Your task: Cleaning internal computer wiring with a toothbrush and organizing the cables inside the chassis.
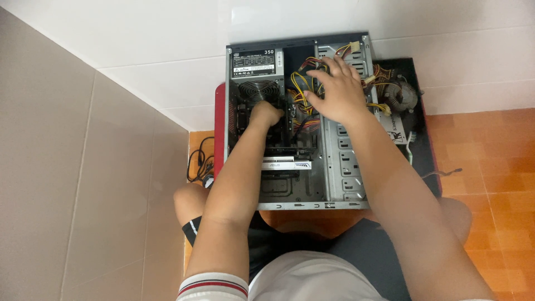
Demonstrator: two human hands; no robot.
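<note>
An open desktop computer case (pixel 345 167) lies on its side in front of me. My left hand (pixel 265 114) reaches down into the case beside the round cooler fan (pixel 258 89); its fingers are curled and hidden, so what they grip cannot be seen. My right hand (pixel 336 92) rests with spread fingers on the bundle of yellow, black and red cables (pixel 301 95) near the drive bays. A white-edged graphics card (pixel 286 164) sits across the board below my left hand. The power supply (pixel 254 62) fills the top left corner.
A removed cooler with a fan and a flat card (pixel 400 108) lie on the black side panel to the right of the case. A coiled black cable (pixel 199 161) lies on the orange floor at the left. White tiled walls surround the spot.
</note>
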